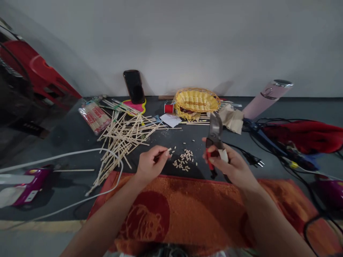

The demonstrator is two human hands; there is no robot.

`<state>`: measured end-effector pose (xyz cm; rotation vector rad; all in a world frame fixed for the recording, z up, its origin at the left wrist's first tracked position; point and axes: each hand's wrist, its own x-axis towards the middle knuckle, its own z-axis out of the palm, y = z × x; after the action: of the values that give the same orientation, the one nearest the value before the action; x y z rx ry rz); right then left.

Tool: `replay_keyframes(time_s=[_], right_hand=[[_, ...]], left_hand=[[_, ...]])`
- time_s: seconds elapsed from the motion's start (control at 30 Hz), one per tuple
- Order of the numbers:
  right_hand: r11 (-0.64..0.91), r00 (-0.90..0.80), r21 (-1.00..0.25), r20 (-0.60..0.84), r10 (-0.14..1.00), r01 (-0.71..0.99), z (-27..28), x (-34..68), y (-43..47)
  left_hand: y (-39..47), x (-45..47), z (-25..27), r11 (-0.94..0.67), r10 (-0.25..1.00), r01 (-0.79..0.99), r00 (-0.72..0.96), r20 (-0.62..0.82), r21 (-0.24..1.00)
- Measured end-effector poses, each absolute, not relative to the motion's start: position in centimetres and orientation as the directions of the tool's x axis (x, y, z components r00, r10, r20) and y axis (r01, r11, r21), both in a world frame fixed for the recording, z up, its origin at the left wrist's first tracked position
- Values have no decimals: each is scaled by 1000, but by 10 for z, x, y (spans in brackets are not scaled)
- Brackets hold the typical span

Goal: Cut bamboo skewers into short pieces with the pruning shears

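No words or numbers are reading clearly; red print is running across a clear-wrapped packet [94, 117], its characters blurring beyond recognition; a small ring-like mark is showing on a pink tumbler [264, 101]; pale marks are dotting a dark strip [26, 127] at left, defying reading.

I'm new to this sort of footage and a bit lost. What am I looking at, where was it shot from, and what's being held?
There is no machine here: these are a person's bare hands, in one picture from a camera worn on the head, looking forward and down. The right hand holds red-handled pruning shears. The left hand pinches a short pale stick piece. Between them, small wooden pieces lie scattered on the dark table. Long thin sticks are heaped to the left; farther back are a phone, a yellow basket and a pink flask. An orange towel lies nearest the person.
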<state>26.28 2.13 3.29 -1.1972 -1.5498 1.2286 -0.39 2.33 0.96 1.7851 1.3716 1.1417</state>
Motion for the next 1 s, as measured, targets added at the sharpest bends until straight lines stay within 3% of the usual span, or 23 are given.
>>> replay_keyframes(time_s=[0.07,0.17,0.27,0.37,1.0], right_hand=[[283,-270,-870,183,945,405,27,259,21],[473,-353,-586,314,881,658,16,249,21],[531,-458,-351,273,846,771,8,239,18],[560,-511,-233,241,825,795,5,231,13],[552,-507,-218,232,830,805,2,222,5]], left_hand=[[22,-3,13,-257,966,405,76,247,878],[21,-2,16,-234,972,354,57,229,905],[20,-1,18,-226,974,310,52,221,923],[18,0,19,-225,974,269,78,212,936],[14,2,21,-315,944,260,185,273,913]])
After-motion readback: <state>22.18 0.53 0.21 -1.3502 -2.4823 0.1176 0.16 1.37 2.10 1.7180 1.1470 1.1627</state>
